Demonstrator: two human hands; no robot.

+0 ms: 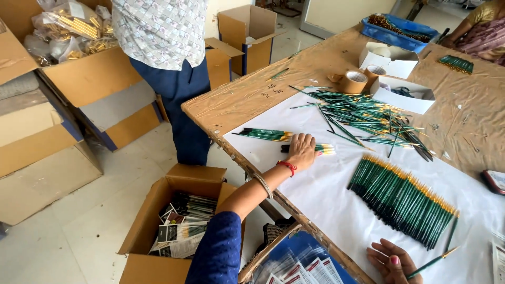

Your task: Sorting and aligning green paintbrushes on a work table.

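The left hand (301, 151), arm stretched forward and palm down, presses flat with fingers closed over a small bundle of green pencils (322, 149) on the white paper sheet (326, 194). Nearer the body, the right hand (392, 261) lies palm up, pinching one green pencil (432, 262) between curled fingers.

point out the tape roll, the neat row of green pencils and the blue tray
tape roll (353, 82): head view, on its brown outer side.
row of green pencils (401, 199): head view, middle of the green barrels.
blue tray (392, 37): head view, on its near blue wall.
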